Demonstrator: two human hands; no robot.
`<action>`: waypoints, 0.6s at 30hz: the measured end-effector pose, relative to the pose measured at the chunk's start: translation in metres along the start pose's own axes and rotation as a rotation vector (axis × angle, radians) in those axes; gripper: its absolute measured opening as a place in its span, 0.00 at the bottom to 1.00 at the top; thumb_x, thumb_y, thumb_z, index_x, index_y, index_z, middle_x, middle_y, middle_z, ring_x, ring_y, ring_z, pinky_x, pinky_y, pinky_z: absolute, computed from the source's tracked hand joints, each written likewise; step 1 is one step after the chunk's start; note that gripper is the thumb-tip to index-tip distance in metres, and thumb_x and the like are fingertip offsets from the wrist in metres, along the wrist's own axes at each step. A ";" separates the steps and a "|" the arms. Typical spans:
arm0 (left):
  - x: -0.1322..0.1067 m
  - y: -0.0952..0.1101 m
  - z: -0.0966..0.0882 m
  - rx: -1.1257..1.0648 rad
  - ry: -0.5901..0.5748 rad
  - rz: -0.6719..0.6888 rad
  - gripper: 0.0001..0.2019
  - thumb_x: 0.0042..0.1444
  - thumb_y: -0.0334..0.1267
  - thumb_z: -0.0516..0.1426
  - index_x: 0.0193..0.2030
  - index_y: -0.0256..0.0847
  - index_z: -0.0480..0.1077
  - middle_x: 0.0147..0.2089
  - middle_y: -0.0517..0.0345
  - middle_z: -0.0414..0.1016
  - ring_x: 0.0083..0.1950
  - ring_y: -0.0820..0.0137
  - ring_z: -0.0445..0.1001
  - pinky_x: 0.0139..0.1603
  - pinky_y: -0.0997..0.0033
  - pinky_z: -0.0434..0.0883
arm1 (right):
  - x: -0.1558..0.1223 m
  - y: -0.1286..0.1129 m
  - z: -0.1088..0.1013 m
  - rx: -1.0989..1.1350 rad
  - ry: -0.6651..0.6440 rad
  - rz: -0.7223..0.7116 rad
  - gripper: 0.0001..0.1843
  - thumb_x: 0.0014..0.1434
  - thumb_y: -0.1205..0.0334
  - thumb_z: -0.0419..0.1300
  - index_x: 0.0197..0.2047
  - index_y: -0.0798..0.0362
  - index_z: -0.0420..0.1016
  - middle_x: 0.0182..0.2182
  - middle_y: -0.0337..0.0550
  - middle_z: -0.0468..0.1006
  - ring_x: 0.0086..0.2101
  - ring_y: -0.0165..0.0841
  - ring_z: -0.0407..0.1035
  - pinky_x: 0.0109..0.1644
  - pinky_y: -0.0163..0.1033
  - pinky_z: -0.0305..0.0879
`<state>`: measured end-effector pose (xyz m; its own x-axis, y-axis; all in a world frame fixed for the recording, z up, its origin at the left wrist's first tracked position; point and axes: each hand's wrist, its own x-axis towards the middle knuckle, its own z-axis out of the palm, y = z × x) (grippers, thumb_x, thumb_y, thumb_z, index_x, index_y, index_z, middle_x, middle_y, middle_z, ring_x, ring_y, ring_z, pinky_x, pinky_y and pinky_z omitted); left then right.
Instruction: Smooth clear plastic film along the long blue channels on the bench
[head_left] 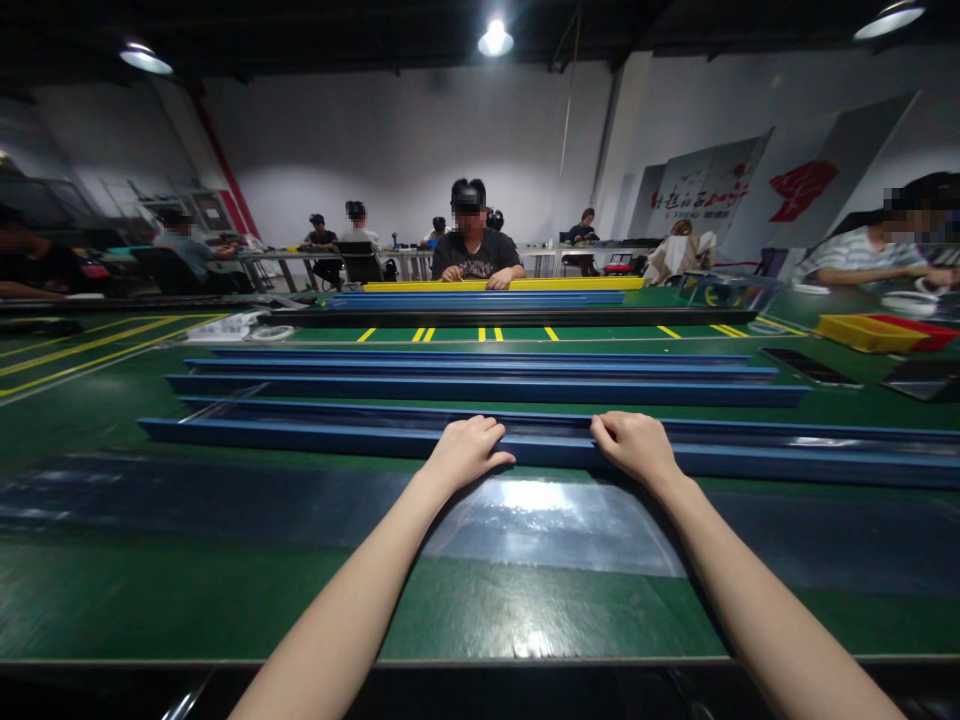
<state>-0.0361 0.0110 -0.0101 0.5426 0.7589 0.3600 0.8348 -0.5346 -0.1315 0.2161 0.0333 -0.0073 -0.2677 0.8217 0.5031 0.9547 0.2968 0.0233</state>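
A long blue channel profile (300,437) lies across the green table, its right end running out of view. My left hand (469,452) grips it near the middle, fingers curled over the near wall and thumb at the front. To the right, my right hand (637,447) is closed on the same profile with its fingers bent over the edge. Between the hands a stretch of the blue wall shows bare. A clear plastic strip (540,530) lies flat on the table in front of the profile, under my forearms. The undersides of my fingers are hidden.
More blue profiles (487,387) lie parallel behind. A phone (810,367) and a yellow tray (870,333) are at the right. Across the table (480,620), a person (476,250) touches a yellow profile (585,284). Other people sit farther back.
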 end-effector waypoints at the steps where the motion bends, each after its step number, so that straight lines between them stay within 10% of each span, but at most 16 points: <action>1: 0.000 0.000 0.000 0.001 -0.002 -0.001 0.15 0.53 0.51 0.51 0.33 0.40 0.64 0.36 0.57 0.71 0.40 0.68 0.69 0.35 0.73 0.63 | 0.000 0.000 0.000 -0.001 -0.001 0.000 0.24 0.57 0.56 0.42 0.17 0.54 0.69 0.22 0.43 0.76 0.24 0.29 0.67 0.25 0.34 0.44; 18: 0.001 0.000 0.000 0.004 -0.012 -0.004 0.15 0.53 0.51 0.51 0.34 0.40 0.64 0.37 0.58 0.71 0.40 0.69 0.68 0.35 0.73 0.63 | 0.000 0.000 0.001 -0.002 0.022 -0.005 0.23 0.57 0.56 0.43 0.18 0.53 0.70 0.22 0.42 0.76 0.23 0.29 0.66 0.25 0.34 0.44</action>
<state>-0.0354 0.0112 -0.0095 0.5402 0.7656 0.3494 0.8374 -0.5300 -0.1334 0.2160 0.0337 -0.0082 -0.2692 0.8095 0.5218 0.9537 0.2996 0.0272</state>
